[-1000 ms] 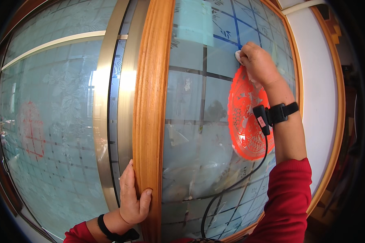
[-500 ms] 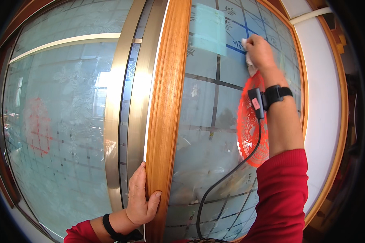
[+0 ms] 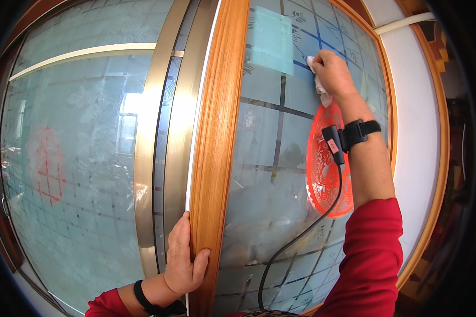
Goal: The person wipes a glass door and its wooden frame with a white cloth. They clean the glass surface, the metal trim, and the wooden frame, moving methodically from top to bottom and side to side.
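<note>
My right hand (image 3: 333,72) is closed around a white cloth (image 3: 321,89) and presses it against the upper part of a frosted glass pane (image 3: 259,137) with dark grid lines. Just below the cloth, a red round paper-cut decoration (image 3: 325,179) is on the glass, partly covered by my forearm. My left hand (image 3: 182,259) lies along the lower part of the wooden door edge (image 3: 217,148), fingers stretched on its left side and thumb over its face. A black device (image 3: 333,143) is strapped to my right wrist, its cable (image 3: 296,240) hanging down in front of the glass.
To the left stands another frosted glass panel (image 3: 90,174) in a brass-coloured metal frame (image 3: 180,137), with a faint red pattern. A pale green translucent square (image 3: 272,39) shows high on the right pane. A white wall strip (image 3: 420,142) borders the frame at right.
My right hand and the cloth have shifted slightly left and down across the glass. The left hand keeps its place on the wooden edge.
</note>
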Motion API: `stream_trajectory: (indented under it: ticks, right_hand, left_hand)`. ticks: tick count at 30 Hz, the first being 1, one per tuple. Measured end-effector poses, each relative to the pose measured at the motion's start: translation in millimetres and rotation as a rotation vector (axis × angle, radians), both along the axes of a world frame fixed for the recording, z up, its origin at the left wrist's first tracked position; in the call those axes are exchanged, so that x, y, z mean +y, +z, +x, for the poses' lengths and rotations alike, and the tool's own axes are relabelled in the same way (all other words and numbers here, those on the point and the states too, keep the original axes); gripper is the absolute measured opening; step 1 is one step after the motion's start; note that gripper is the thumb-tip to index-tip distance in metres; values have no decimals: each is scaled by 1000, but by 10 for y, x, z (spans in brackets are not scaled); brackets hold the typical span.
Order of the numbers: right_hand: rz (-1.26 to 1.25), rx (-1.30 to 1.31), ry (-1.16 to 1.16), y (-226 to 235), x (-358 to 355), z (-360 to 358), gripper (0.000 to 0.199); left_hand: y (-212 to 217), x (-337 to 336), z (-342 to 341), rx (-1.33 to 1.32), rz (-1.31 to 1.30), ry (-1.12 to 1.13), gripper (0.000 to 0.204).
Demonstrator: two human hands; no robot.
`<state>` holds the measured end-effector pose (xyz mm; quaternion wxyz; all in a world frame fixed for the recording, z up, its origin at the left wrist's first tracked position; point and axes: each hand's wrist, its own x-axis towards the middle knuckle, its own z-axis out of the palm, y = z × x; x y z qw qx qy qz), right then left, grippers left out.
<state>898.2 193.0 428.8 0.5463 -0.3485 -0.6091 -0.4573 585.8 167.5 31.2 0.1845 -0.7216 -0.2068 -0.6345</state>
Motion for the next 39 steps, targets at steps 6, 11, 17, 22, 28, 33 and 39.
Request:
stream_trajectory:
  ticks: [6, 11, 17, 22, 28, 33, 39]
  right_hand:
    - [-35, 157, -133, 3, -117, -48, 21]
    - [-128, 90, -51, -10, -93, 16, 21]
    - [-67, 151, -194, -2, -85, 139, 23]
    - [-111, 118, -62, 33, -37, 127, 19]
    - [-17, 83, -213, 30, -41, 21, 23]
    - [-100, 106, -88, 4, -86, 14, 24]
    - [7, 59, -213, -4, -81, -11, 22]
  left_hand:
    - [-21, 5, -1, -5, 13, -7, 75]
    - [-28, 40, -10, 4, 18, -20, 76]
    - [-48, 39, 1, -6, 17, -18, 76]
    - [-28, 32, -3, 13, 17, -3, 76]
    - [-26, 23, 0, 1, 11, -19, 75]
    - [-19, 20, -7, 11, 22, -4, 74]
    - [-27, 26, 1, 3, 19, -3, 73]
